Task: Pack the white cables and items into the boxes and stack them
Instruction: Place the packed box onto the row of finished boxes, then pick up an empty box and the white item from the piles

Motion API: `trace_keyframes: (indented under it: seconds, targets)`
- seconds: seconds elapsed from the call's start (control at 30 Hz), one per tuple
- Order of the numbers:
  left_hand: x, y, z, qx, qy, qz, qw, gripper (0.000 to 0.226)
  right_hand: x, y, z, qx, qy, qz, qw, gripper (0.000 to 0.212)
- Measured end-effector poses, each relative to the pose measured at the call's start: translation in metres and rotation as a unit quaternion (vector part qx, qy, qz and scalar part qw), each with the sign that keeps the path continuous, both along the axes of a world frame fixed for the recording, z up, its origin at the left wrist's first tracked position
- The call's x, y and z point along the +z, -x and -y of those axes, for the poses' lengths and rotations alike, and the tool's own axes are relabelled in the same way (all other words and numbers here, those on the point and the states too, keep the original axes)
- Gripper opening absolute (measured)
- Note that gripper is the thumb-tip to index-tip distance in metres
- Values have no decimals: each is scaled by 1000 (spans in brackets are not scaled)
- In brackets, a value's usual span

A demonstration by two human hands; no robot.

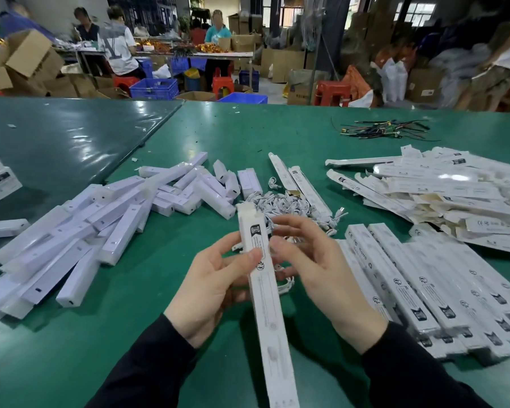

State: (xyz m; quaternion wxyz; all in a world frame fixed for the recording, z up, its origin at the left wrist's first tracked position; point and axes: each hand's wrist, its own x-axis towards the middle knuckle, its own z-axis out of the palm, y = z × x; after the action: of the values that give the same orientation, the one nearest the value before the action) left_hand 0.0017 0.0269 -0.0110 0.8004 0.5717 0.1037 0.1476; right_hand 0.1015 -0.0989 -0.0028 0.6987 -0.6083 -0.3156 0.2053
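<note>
Over the green table [189, 334], centre of view, a long narrow white printed cardboard box [262, 290] runs from 12 to 6 o'clock, far end flap open. Left hand [215, 284] grips it, thumb pressed on its face. Right hand [315, 269] is beside it w/ fingers loosely curved; can't tell if they touch it. Tangled white cables [280, 203] lie at 12, white plastic bars [100, 219] at 9, packed boxes [442, 293] at 3.

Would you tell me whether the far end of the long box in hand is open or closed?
Open: the box has end flaps standing up unfolded.
</note>
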Motion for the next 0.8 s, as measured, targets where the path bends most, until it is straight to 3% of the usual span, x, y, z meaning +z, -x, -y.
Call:
trace_keyframes:
  seconds: [0.2,0.4,0.53,0.67,0.8]
  targets:
    - [4,4,8,-18,-23,22,999,62,-3,3,0,24,6,-17,1000,23]
    - [5,5,8,-41,-25,15,999,43,-2,0,-1,43,4,-16,999,20]
    - [4,4,8,-46,-28,1,999,44,-3,-2,1,50,-7,-6,999,19]
    - [6,5,7,-49,-34,-8,998,43,-2,-5,1,40,3,-47,998,35]
    - [6,6,9,-82,-57,-20,995,43,-3,-5,-1,19,13,-108,994,23]
